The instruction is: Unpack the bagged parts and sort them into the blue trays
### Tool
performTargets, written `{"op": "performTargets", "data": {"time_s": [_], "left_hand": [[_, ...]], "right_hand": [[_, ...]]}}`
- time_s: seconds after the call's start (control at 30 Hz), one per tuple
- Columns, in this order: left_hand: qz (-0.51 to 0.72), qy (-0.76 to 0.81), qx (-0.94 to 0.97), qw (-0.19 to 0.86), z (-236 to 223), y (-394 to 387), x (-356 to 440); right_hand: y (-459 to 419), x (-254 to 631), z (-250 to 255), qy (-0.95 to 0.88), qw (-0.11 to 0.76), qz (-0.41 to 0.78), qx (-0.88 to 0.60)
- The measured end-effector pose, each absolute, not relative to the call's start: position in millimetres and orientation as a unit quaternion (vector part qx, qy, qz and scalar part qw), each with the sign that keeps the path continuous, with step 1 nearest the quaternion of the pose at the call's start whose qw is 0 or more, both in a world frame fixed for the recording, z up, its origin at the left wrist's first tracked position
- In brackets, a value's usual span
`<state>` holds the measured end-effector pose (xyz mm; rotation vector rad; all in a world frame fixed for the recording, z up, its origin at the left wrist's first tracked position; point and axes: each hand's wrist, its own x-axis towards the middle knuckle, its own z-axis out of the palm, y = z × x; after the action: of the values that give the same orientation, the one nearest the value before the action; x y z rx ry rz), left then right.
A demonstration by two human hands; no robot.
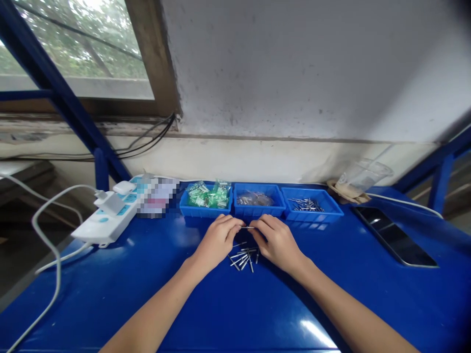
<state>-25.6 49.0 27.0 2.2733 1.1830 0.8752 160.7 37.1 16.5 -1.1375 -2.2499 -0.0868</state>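
Note:
Between my two hands, at mid-table, a thin silvery metal pin (248, 227) lies level; it looks like a blind rivet. The fingertips of my left hand (221, 235) pinch its left end. At its right end, the thumb and fingers of my right hand (276, 239) are closed on it. Just below the hands, a loose pile of similar metal pins (243, 258) rests on the blue table (235, 309). Behind the hands stand three blue bins: the left bin (206, 212) with green-and-clear packets, the middle bin (259, 211) with small bagged pieces, the right bin (312, 215) with loose pins.
A white power strip (110, 220) with plugs and cables sits on the left, beside a blurred-out item (158, 198). On the right lie a dark phone (395, 235) and a clear plastic cup (362, 176). Blue frame posts (101, 169) rise at the sides; a wall backs the table.

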Motion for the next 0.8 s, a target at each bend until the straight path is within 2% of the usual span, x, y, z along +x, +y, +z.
{"op": "performTargets", "data": {"time_s": [0.13,0.27,0.6,0.73,0.8], "left_hand": [[0.294,0.433,0.832,0.181,29.0,48.3,-25.1],[0.311,0.438,0.828,0.161,29.1,45.2,-23.4],[0.322,0.436,0.821,0.181,31.3,41.0,-23.4],[0.282,0.432,0.832,0.203,32.0,40.7,-26.5],[0.24,0.437,0.839,0.219,30.6,41.0,-29.8]], "right_hand": [[35.9,162.1,16.2,-0.857,0.301,-0.042,-0.417],[33.0,160.0,18.8,-0.838,0.334,-0.031,-0.431],[30.8,156.3,22.5,-0.815,0.379,0.026,-0.437],[31.2,161.8,27.8,-0.832,0.383,0.004,-0.402],[34.8,176.7,34.0,-0.818,0.412,-0.033,-0.401]]}}
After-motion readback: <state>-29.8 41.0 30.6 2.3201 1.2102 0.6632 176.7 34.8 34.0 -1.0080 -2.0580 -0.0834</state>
